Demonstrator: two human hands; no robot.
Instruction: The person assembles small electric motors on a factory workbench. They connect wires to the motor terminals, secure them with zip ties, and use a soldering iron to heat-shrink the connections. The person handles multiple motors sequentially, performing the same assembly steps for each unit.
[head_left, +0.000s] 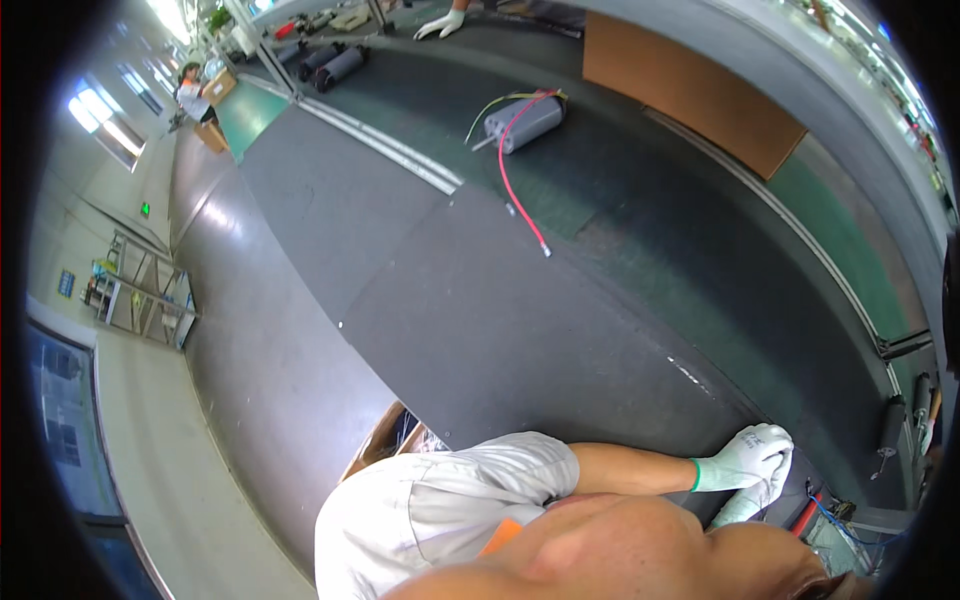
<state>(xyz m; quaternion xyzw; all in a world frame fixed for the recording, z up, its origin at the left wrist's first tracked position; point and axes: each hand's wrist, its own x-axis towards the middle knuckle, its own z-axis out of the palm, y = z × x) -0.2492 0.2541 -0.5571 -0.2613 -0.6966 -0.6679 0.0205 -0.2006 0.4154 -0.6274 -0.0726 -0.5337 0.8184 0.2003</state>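
My left hand (742, 461), in a white glove with a green cuff, is closed and pressed against my right hand (752, 500) near the bench's lower right. My right hand is gloved too, its fingers bent together and partly covered by the left; anything between the two hands is hidden. Beside them lie a red tool-like piece (806, 514) and a blue cable (845, 527). Farther off on the dark belt rests a grey cylindrical motor (527, 122) with a protruding shaft, a yellow-green wire and a long red wire (512, 190) trailing onto the black mat (480, 320).
A brown cardboard panel (690, 90) stands along the belt's far side. More motors (340, 68) lie farther along, near another person's gloved hand (440, 25). A motor (890, 430) sits at the right edge. An open carton (378, 438) is below the bench's left edge.
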